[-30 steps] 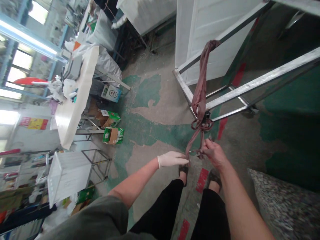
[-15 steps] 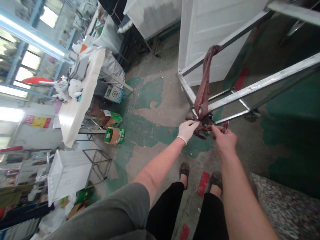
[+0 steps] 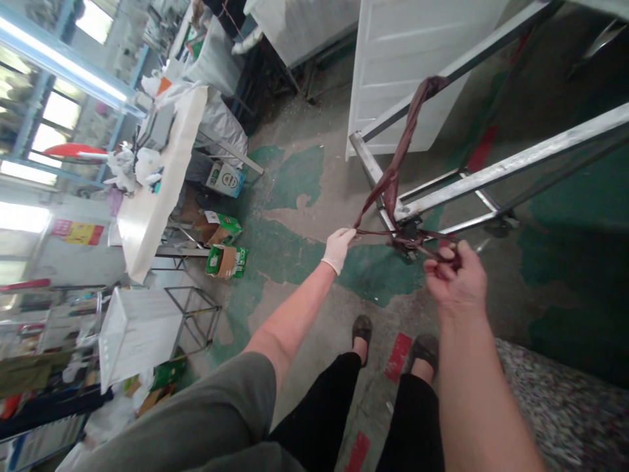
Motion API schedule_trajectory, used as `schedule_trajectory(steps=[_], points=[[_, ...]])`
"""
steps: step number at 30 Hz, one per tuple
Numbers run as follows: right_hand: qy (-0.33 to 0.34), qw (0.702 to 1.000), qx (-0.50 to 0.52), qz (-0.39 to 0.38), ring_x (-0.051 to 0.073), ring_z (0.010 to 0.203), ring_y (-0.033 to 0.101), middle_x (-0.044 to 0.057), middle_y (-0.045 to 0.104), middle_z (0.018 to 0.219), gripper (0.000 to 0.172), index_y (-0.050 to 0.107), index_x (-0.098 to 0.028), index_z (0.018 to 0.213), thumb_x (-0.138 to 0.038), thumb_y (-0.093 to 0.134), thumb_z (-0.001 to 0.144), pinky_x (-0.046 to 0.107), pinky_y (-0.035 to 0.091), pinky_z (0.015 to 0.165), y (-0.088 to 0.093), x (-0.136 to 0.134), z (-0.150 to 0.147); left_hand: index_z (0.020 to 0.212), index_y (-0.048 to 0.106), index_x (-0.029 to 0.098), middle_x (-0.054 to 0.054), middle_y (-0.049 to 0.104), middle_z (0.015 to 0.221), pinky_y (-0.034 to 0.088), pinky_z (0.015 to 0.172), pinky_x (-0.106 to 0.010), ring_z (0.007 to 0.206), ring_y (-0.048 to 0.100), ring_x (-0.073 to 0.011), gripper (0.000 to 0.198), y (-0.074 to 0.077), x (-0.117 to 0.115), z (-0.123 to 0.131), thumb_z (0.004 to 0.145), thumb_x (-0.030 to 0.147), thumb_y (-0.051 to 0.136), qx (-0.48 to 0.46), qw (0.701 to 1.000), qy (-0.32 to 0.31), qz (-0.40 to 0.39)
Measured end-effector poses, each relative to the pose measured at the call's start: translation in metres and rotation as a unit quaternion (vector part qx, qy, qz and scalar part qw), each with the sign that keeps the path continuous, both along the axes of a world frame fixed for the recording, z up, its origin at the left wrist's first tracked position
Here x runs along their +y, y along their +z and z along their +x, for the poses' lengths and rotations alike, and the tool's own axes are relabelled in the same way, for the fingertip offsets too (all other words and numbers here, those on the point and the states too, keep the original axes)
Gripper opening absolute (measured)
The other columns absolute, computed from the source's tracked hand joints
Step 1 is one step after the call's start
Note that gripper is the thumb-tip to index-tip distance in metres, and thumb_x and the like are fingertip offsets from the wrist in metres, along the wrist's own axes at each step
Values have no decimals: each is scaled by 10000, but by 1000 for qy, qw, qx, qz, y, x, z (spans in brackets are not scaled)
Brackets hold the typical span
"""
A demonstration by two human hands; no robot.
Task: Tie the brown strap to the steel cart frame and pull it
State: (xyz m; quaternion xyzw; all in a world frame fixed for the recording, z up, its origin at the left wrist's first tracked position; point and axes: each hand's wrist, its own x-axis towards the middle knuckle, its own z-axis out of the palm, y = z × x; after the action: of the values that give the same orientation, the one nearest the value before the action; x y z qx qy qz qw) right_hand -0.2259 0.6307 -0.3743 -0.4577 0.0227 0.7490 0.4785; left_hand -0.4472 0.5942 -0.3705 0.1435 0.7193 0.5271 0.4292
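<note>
A dark reddish-brown strip of stretchy fabric [image 3: 410,134] loops over a bar of the metal frame [image 3: 521,157] and comes down to the frame's near corner, where it is wrapped in a tangle. My left hand [image 3: 339,249], in a pale glove, pinches one part of the fabric out to the left of that corner. Bare, my right hand [image 3: 457,275] is closed on another part, held to the right. Between the two hands the fabric runs taut across the corner. The exact knotting there is too small to make out.
White plastic bins [image 3: 403,72] stand behind the frame. Left of me is a white-topped table [image 3: 162,190] with an open green carton [image 3: 226,262] on the floor by it. A speckled mat [image 3: 560,406] lies at the lower right. Another white bin [image 3: 140,334] sits on a stand.
My hands have moved apart from the frame corner, the left one leftward and the right one rightward. The bunched fabric is now drawn out thin and taut between them.
</note>
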Motion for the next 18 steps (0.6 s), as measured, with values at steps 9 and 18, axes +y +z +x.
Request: schedule_trajectory(steps=[9, 18], points=[[488, 862, -53, 128, 121, 602, 573, 84, 683, 769, 549, 715, -144, 703, -680, 819, 640, 205, 474, 534, 10, -110, 64, 908, 637, 177, -70, 725, 1061, 491, 806, -243, 843, 700, -135, 159, -13, 8, 37, 841, 319, 614, -64, 994, 16, -84], [355, 918, -150, 93, 250, 749, 672, 107, 703, 831, 400, 751, -230, 838, -620, 746, 749, 326, 571, 598, 2, -179, 130, 1096, 671, 238, -61, 702, 1192, 409, 1074, -425, 1176, 619, -223, 378, -7, 24, 81, 790, 458, 711, -128, 988, -70, -57]])
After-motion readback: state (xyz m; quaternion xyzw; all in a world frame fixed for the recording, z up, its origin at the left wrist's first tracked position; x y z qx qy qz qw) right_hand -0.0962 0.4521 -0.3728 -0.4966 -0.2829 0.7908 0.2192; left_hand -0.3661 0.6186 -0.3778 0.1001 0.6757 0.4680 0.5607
